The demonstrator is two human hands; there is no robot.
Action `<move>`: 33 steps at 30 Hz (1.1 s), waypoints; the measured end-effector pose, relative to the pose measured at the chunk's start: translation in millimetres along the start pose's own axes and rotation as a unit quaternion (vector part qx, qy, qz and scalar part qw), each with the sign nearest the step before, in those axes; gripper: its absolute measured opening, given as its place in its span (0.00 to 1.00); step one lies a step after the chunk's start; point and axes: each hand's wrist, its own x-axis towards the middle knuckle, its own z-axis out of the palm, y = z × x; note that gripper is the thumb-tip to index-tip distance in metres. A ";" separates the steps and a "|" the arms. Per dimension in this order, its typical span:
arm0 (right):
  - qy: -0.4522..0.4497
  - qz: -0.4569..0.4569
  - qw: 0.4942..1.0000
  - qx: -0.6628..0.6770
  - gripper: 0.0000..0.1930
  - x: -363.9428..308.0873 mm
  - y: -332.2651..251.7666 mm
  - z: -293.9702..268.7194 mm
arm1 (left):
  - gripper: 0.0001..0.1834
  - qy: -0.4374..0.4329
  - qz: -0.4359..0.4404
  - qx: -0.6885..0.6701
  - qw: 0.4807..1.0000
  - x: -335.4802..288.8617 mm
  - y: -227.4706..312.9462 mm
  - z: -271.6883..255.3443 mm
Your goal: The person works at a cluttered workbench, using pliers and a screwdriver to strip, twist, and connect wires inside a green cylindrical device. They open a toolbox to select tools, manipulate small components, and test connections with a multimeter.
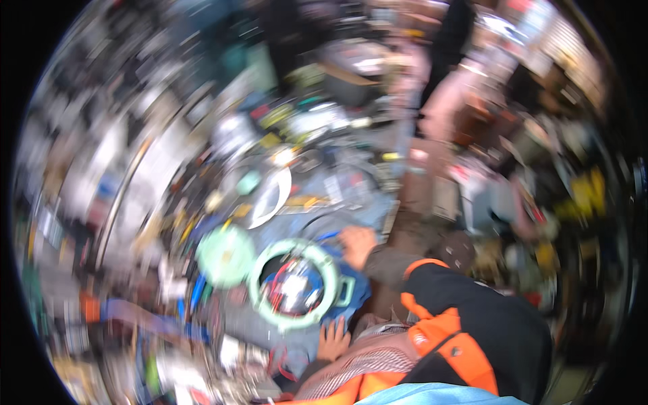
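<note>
A round mint-green housing [254, 287] stands on the grey work surface, with a handle-like loop on its right side. Inside its ring are shiny metal parts and red wires [295, 289]. My left hand [333, 340] lies below the housing with its fingers spread, and nothing shows in it. On the housing's upper right is my right hand [358, 246], beside a blue part [356, 290] that shows around the ring; its fingers are too blurred to read. A round, pale green disc [225, 256] rests just left of the housing.
Motion smears much of the view. Beyond the housing lie a white curved piece [273, 199] and several small tools and parts. A blue-handled item [198, 291] lies at the left. Cluttered goods fill both sides, with a grey box [489, 206] on the right.
</note>
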 end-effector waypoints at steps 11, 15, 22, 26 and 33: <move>0.025 -0.043 0.985 -0.165 0.33 -16.1 34.1 37.7 | 0.19 -0.277 -0.273 -0.338 0.857 48.1 21.2 -100.9; 0.006 -0.028 0.984 -0.178 0.32 -20.4 33.5 43.3 | 0.16 0.098 -0.409 -0.378 0.824 -26.3 69.1 -248.0; -0.039 -0.052 0.998 0.015 0.25 0.9 103.2 34.6 | 0.14 0.602 -0.746 -0.008 0.285 -326.1 165.6 -247.2; -0.087 -0.198 0.962 0.166 0.14 -112.6 40.1 15.5 | 0.21 0.551 -0.826 0.119 0.023 -422.5 167.2 -279.1; -0.282 -0.476 0.824 0.121 0.13 -130.0 -213.8 -8.4 | 0.20 0.466 -0.873 -0.034 -0.137 -564.8 72.3 -280.1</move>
